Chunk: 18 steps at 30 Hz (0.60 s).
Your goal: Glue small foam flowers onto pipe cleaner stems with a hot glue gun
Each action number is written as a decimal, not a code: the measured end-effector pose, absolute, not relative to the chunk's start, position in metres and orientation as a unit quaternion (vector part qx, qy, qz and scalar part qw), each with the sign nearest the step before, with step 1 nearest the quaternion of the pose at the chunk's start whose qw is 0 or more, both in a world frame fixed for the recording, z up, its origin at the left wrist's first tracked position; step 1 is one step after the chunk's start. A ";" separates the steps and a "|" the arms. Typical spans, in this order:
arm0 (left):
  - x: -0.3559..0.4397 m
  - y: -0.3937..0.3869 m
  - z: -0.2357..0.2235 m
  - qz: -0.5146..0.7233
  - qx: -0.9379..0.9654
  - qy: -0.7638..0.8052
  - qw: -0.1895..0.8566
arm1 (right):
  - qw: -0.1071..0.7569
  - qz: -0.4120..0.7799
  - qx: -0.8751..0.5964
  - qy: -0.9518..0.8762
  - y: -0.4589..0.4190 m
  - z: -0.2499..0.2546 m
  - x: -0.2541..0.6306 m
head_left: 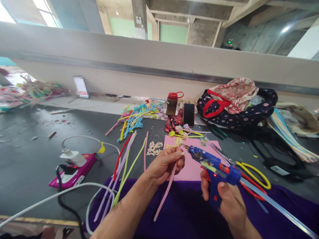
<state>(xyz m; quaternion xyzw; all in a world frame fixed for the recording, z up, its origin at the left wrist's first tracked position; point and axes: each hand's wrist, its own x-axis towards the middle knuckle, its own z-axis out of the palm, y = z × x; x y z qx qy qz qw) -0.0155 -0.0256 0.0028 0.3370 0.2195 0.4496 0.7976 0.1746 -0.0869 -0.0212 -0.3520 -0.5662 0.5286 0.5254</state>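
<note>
My left hand (171,162) pinches a pink pipe cleaner (166,199), whose free end hangs down over the purple cloth. A small pale yellow flower piece (178,141) sits at its upper end, just above my fingertips. My right hand (224,196) is wrapped round the handle of a blue glue gun (211,166), a red light glowing on its side. A long clear glue stick (276,204) sticks out of its back. The gun's nozzle points left, close to the flower piece; whether they touch I cannot tell. Beneath both hands lies a pink sheet (189,171).
Scissors (259,176) with yellow and red handles lie right of the gun. Pale small pieces (154,148), loose pipe cleaners (127,159) and a magenta power strip (82,172) with cables are to the left. A bottle (171,104), phone (188,114) and dark bag (234,113) stand behind.
</note>
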 end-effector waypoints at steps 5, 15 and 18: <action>-0.016 -0.026 0.003 0.449 0.339 0.223 0.796 | 0.523 0.517 -0.352 -0.579 -0.087 -0.020 0.173; -0.016 -0.026 0.002 0.455 0.334 0.217 0.796 | 0.511 0.526 -0.351 -0.582 -0.084 -0.023 0.175; -0.016 -0.026 0.003 0.455 0.331 0.219 0.797 | 0.510 0.531 -0.349 -0.580 -0.085 -0.022 0.176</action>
